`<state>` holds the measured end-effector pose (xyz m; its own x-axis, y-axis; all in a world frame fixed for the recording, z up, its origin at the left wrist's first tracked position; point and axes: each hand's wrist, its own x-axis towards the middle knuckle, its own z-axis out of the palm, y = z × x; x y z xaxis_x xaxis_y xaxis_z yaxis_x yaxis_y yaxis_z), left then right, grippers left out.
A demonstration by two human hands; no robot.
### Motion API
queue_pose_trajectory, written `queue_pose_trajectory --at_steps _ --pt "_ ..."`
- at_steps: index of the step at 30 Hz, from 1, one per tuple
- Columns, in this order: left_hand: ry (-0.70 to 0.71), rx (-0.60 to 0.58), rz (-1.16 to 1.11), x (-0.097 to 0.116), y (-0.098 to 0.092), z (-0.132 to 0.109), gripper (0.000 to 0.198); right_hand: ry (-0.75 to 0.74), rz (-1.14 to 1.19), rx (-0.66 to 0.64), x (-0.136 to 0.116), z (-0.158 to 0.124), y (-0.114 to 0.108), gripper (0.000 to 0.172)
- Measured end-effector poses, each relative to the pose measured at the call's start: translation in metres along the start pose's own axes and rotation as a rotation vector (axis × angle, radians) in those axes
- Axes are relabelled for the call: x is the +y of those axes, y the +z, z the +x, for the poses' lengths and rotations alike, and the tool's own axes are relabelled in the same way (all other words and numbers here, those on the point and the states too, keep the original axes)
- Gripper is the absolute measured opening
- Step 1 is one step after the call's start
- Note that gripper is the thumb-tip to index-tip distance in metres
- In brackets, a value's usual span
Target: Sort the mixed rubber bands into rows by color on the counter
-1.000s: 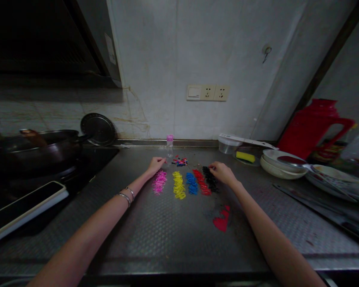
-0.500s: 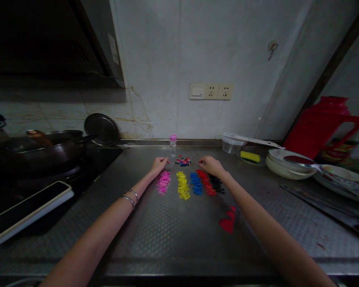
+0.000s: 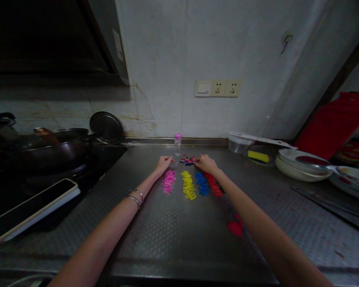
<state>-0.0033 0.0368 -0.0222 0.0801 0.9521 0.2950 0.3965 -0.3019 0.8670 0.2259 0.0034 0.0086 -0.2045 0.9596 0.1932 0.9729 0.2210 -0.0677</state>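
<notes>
Small coloured pieces lie sorted in rows on the steel counter [image 3: 173, 227]: a pink row [image 3: 168, 181], a yellow row [image 3: 188, 185], a blue row [image 3: 201, 183] and a red row [image 3: 214, 184]. A mixed heap [image 3: 188, 160] of unsorted pieces sits just behind them. My left hand [image 3: 163, 164] rests at the top of the pink row, fingers curled, a small red piece at its fingertips. My right hand [image 3: 206, 163] reaches into the right side of the mixed heap with fingers pinched. My right forearm hides whatever lies right of the red row.
A small clear bottle with a pink cap [image 3: 178, 142] stands behind the heap. A red patch [image 3: 235, 227] lies on the counter by my right arm. A dark pan [image 3: 50, 147] sits on the stove at left, a phone [image 3: 30, 207] nearer. Bowls [image 3: 300, 167] and a red thermos [image 3: 335, 121] stand at right.
My right hand moved left from the black row to the mixed heap, and its forearm now covers the black row. The view shifted left. My left hand stayed by the pink row.
</notes>
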Motion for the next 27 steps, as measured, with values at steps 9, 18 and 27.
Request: queue_pose_trajectory --at_steps 9,18,27 --pt "0.013 0.008 -0.027 0.001 -0.001 -0.002 0.038 0.003 0.0 0.018 0.004 -0.002 -0.004 0.025" --pt "-0.031 0.018 -0.062 0.006 -0.001 -0.003 0.037 -0.113 0.042 0.08 -0.02 -0.012 -0.02 0.027" --pt "-0.006 0.038 -0.065 0.005 -0.002 -0.002 0.037 -0.37 0.017 0.056 -0.09 -0.03 -0.02 0.028"
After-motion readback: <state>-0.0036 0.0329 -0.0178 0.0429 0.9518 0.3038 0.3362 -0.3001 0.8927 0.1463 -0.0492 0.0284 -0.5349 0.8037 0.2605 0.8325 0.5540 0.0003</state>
